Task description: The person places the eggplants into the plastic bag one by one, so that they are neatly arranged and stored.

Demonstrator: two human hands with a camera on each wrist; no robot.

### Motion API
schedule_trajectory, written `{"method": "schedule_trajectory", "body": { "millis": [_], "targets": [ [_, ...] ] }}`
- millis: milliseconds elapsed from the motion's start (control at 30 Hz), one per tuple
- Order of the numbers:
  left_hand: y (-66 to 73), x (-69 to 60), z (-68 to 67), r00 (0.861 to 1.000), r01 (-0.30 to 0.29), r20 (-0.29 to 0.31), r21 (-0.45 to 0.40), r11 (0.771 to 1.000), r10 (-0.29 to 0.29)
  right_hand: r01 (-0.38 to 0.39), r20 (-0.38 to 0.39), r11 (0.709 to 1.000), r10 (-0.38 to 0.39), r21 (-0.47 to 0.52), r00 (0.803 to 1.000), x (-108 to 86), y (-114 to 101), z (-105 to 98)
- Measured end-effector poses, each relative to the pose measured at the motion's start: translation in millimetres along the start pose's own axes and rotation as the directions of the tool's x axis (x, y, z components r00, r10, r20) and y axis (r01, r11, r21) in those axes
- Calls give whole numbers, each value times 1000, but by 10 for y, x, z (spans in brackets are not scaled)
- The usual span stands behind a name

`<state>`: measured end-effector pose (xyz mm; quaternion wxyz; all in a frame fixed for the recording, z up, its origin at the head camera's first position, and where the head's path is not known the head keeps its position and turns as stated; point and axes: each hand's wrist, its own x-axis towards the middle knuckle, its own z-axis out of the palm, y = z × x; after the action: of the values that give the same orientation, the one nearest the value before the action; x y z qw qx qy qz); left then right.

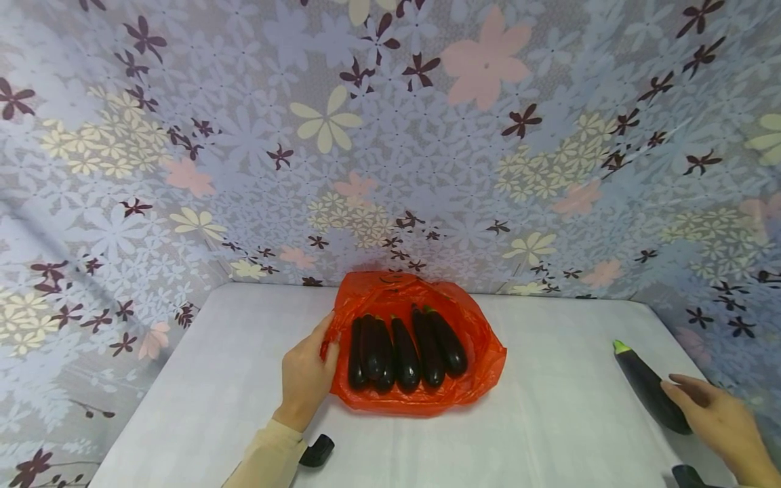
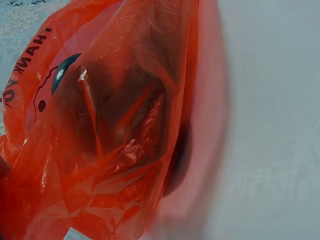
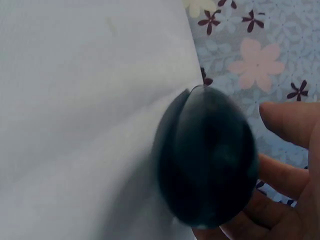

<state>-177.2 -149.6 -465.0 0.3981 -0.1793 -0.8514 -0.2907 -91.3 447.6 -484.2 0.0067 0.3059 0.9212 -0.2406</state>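
Observation:
At the left side of an orange-red plastic bag [image 1: 390,410], my left hand [image 1: 308,373] grips the bag's edge. Inside the bag several dark eggplants [image 1: 405,359] lie side by side. Up close in the left wrist view, the crumpled bag [image 2: 125,135] covers most of its contents, and only a sliver of the left fingers shows. Far to the right, one single eggplant [image 1: 649,390] with a green stem lies slanted, my right hand [image 1: 720,413] against its side. In the right wrist view, some fingers [image 3: 280,175] pass beside and behind the eggplant [image 3: 207,160], and one digit stands apart from it.
A white-covered table [image 1: 549,400] lies under everything. Flower-patterned cloth [image 1: 390,135] rises behind and at both sides, close to the right hand. A dark device [image 1: 317,451] sits by the left wrist and a similar one [image 1: 686,474] by the right.

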Motion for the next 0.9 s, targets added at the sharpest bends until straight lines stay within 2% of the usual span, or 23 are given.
{"method": "schedule_trajectory", "body": {
  "millis": [233,900],
  "targets": [
    [4,-5,0,1000,11,12,-5,1000,-11,-41,35,999,41,-1,999,-7,27,46],
    [-16,-9,1,1000,9,7,-15,1000,-9,16,102,999,-12,-35,995,64,122,65]
  ]
}}
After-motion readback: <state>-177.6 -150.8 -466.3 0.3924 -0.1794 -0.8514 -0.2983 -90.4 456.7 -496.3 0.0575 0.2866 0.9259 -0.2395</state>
